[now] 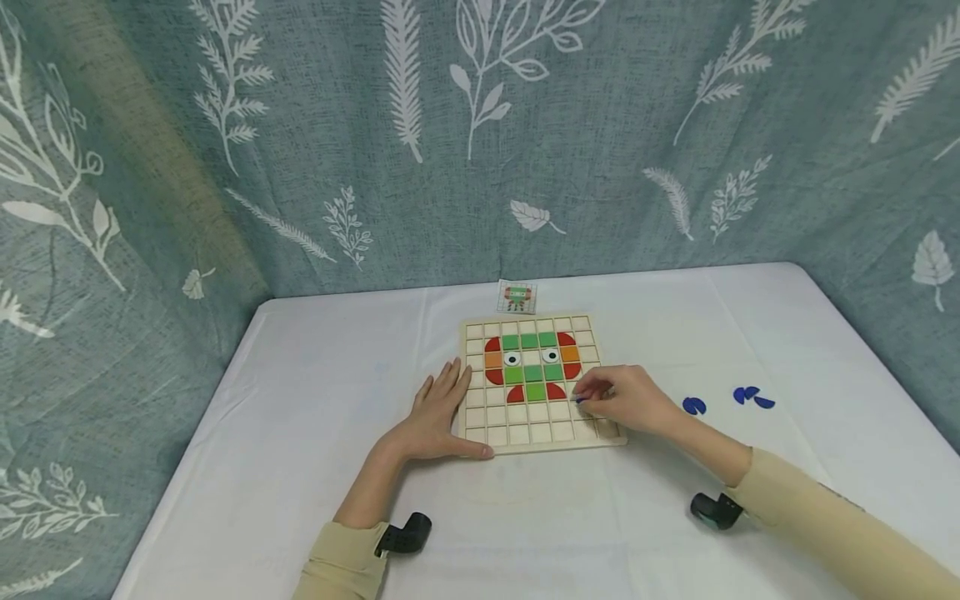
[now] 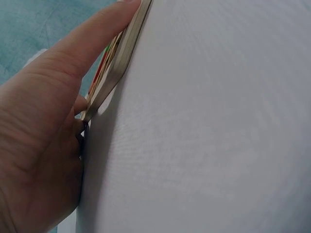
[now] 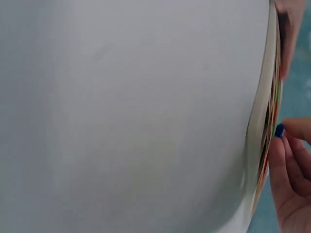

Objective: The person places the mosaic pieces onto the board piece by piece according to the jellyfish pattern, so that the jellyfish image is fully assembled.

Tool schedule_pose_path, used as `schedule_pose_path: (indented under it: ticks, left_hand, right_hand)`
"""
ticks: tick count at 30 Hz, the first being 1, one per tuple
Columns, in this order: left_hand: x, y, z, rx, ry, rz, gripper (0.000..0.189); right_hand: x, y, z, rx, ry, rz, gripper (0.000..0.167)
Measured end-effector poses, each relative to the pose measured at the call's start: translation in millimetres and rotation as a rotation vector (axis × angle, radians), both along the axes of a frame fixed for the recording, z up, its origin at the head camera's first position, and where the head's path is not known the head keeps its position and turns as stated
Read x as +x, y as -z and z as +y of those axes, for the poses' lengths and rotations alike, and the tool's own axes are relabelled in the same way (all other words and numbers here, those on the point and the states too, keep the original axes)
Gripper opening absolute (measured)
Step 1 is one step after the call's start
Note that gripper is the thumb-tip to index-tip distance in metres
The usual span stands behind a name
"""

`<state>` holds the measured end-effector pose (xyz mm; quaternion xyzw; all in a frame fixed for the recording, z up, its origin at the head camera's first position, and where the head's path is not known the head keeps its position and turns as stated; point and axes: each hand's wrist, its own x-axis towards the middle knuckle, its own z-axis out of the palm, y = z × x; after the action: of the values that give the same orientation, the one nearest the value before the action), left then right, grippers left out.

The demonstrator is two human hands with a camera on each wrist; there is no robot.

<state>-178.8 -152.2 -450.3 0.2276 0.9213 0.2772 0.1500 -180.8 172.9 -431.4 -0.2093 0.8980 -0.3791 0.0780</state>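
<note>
A square wooden grid board lies on the table, with red, green and orange pieces and two eye pieces set in its cells. My left hand rests at the board's left side, fingers straight along the edge and thumb on the near corner. Over the right part of the board, my right hand pinches a small blue piece between thumb and fingertips. That piece is mostly covered by the fingers in the head view. In the left wrist view the left thumb lies against the board's edge.
To the right of the board lie several loose blue pieces in two groups. A small picture card with a similar coloured figure sits behind the board. The white-covered table is bordered by a patterned teal curtain.
</note>
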Motion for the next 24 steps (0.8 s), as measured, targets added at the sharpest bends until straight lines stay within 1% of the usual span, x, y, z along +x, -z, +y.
schedule_pose_path:
  ticks: [2,4,7,10,18,21,24]
  left_hand:
    - [-0.1,0.0,-0.1,0.000,-0.001,-0.001,0.127]
    - [-0.2,0.0,-0.2,0.001,-0.002,-0.002,0.127]
    - [-0.2,-0.2,-0.5,-0.003,-0.004,-0.005,0.127]
    - [-0.5,0.3,-1.0,-0.006,-0.004,-0.010,0.127]
    - [-0.8,1.1,-0.6,-0.002,-0.005,-0.012,0.127]
    - [-0.5,0.7,-0.2,0.004,-0.006,-0.008,0.127]
    - [0.0,0.0,0.1,0.005,-0.006,-0.005,0.127]
  right_hand:
    - [1.8,0.8,-12.9,-0.002,-0.032,0.007,0.011]
    - [2.4,1.5,-22.5,0.010,-0.052,0.034,0.010]
    - [2.1,1.7,-30.6,0.031,-0.053,0.086,0.008]
    - [1.8,1.1,-33.8,0.047,-0.041,0.113,0.009]
    - [0.9,3.9,-36.8,0.066,-0.044,0.111,0.014]
    - [0.7,4.2,-37.0,0.069,-0.053,0.111,0.013]
    - [1.2,3.4,-31.3,0.050,-0.039,0.106,0.009]
